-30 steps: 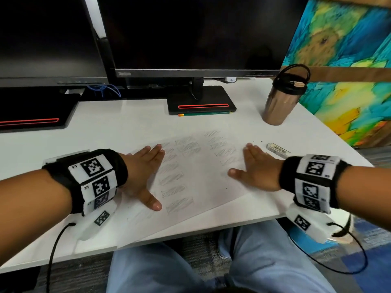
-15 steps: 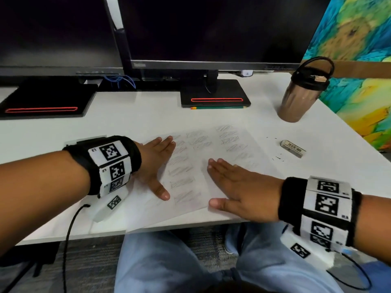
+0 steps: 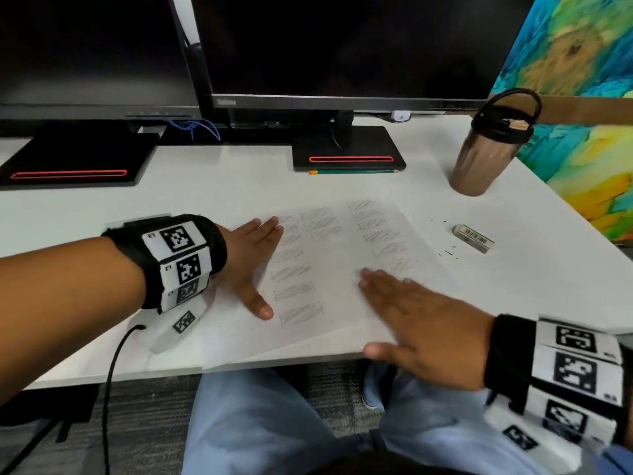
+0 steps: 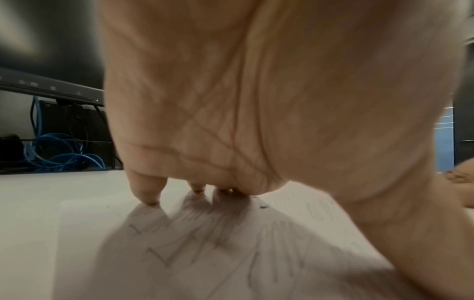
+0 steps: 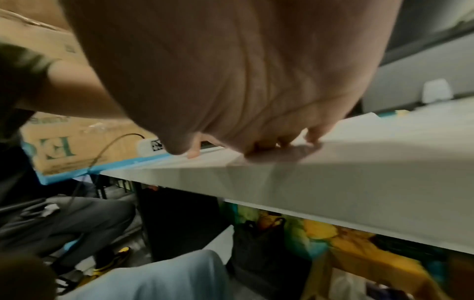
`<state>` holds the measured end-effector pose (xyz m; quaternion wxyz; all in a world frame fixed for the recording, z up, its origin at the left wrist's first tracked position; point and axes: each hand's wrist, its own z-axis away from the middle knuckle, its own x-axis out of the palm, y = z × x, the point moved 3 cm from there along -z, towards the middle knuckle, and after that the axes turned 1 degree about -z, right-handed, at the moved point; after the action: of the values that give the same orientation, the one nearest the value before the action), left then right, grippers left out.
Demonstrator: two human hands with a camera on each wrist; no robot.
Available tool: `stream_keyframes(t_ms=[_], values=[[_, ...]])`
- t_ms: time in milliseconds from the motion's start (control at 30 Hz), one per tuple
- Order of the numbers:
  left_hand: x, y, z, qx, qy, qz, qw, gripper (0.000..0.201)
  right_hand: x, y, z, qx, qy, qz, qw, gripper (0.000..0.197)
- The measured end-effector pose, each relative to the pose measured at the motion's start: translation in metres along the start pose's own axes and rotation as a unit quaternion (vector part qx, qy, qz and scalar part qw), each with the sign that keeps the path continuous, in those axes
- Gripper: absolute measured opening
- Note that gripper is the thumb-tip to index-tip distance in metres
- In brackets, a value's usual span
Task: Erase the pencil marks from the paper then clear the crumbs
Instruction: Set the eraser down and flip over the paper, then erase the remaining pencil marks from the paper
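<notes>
Head: two hands (image 3: 342, 303) flat; one paper (image 3: 329, 255)

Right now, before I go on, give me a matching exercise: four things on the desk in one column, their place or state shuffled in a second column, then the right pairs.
Things:
1. eraser
2. pencil
3. left hand
4. tumbler

Places or states:
A. flat on the left part of the paper
B. upright near the desk's right edge
C. lying free to the right of the paper, crumbs beside it
D. against the front of the monitor base

Pairs: 1-C, 2-D, 3-A, 4-B
</notes>
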<state>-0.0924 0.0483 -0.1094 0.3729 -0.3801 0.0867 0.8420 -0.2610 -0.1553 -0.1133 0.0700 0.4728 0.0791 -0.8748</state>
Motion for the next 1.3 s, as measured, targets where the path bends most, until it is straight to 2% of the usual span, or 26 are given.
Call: stream_keyframes(t_ms=[133,200,267,300,367,433,467,500,533,600,633,700,767,867,967,1100,1233,1300], values=[[0.003,-0.004,-0.002,0.003,-0.001,0.006,1.000,0.145,-0.014,0.068,0.010,0.176,0.004,0.019,0.984,0.112],[0.003,-0.005,-0.003,0.002,-0.002,0.004,1.000,0.147,-0.025,0.087,0.018,0.221,0.031,0.053,0.973,0.119],[0.003,-0.005,-0.004,0.001,-0.002,0.002,1.000,0.147,-0.029,0.091,0.019,0.192,0.075,0.067,0.976,0.126],[0.002,-0.005,-0.003,0.000,-0.001,0.001,1.000,0.147,-0.027,0.086,0.018,0.153,0.075,0.061,0.983,0.121],[0.002,-0.003,-0.001,0.000,0.001,0.000,1.000,0.146,-0.015,0.066,0.015,0.062,0.034,0.028,0.997,0.103],[0.002,-0.003,0.000,-0.001,0.000,0.003,1.000,0.145,-0.007,0.053,0.011,0.026,0.012,0.024,0.999,0.105],[0.002,-0.003,0.000,-0.002,-0.001,0.007,1.000,0.145,-0.010,0.054,0.010,0.032,0.035,0.033,0.998,0.107],[0.003,-0.004,0.001,-0.003,-0.003,0.010,1.000,0.145,-0.016,0.061,0.008,0.038,0.081,0.028,0.996,0.100],[0.003,-0.005,0.002,-0.005,-0.004,0.013,1.000,0.145,-0.026,0.072,0.007,0.044,0.148,0.010,0.988,0.083],[0.003,-0.006,0.005,-0.014,-0.004,0.018,1.000,0.145,-0.042,0.108,0.004,0.106,0.258,0.002,0.960,0.050],[0.002,-0.005,0.008,-0.019,-0.004,0.021,1.000,0.145,-0.048,0.126,0.002,0.163,0.270,0.026,0.948,0.046],[-0.004,-0.001,0.013,-0.018,0.005,0.026,0.999,0.143,-0.052,0.153,-0.003,0.272,0.203,0.059,0.939,0.049],[-0.014,0.007,0.013,0.003,0.033,0.028,0.999,0.140,-0.050,0.163,-0.010,0.304,0.142,0.036,0.941,0.048],[-0.031,0.026,0.003,0.036,0.082,0.039,0.995,0.131,-0.053,0.164,-0.019,0.290,0.146,0.031,0.945,0.036],[-0.038,0.043,-0.012,0.066,0.112,0.047,0.990,0.129,-0.069,0.152,-0.022,0.276,0.176,0.019,0.945,0.032],[-0.038,0.051,-0.030,0.080,0.104,0.029,0.991,0.132,-0.107,0.097,-0.031,0.107,0.246,-0.020,0.963,0.018],[-0.034,0.049,-0.040,0.061,0.091,0.016,0.994,0.135,-0.121,0.040,-0.061,-0.039,0.198,-0.038,0.979,0.014],[-0.030,0.048,-0.042,0.051,0.088,0.028,0.994,0.137,-0.119,0.030,-0.080,-0.050,0.173,-0.053,0.982,0.018]])
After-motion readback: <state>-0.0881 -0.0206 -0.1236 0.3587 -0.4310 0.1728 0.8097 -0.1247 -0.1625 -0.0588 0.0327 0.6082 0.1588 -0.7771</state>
